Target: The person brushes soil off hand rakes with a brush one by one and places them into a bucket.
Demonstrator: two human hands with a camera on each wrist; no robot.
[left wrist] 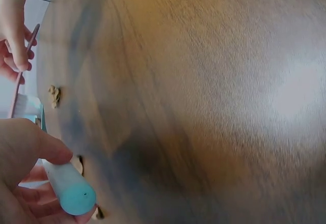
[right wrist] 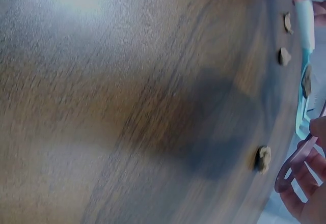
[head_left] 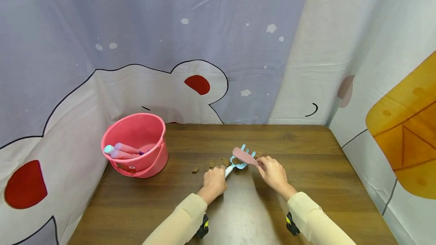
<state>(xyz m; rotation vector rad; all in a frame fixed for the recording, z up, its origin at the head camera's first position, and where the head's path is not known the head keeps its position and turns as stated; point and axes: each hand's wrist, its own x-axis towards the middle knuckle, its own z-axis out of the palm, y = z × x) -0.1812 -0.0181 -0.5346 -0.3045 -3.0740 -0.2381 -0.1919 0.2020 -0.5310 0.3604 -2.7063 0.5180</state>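
In the head view my left hand (head_left: pixel 214 181) grips the white handle of a light blue toy garden fork (head_left: pixel 229 171), its tines pointing away from me. A brown dried flake (head_left: pixel 236 160) lies on the fork's head. My right hand (head_left: pixel 274 173) pinches the handle of a pink brush (head_left: pixel 243 155), whose flat head overlaps the fork. White bristles (left wrist: pixel 26 104) show under the brush in the left wrist view. More brown flakes (head_left: pixel 225 162) lie on the table beside the fork, and one (right wrist: pixel 263 159) sits near my right hand. The fork handle's teal end (left wrist: pixel 79 199) sticks out of my left fist.
A pink bucket (head_left: pixel 160 165) stands at the table's left, holding several pink-handled tools (head_left: pixel 126 149), one with a teal end. The brown wooden table (head_left: pixel 306 150) meets a printed curtain (head_left: pixel 238 48) at the back and sides.
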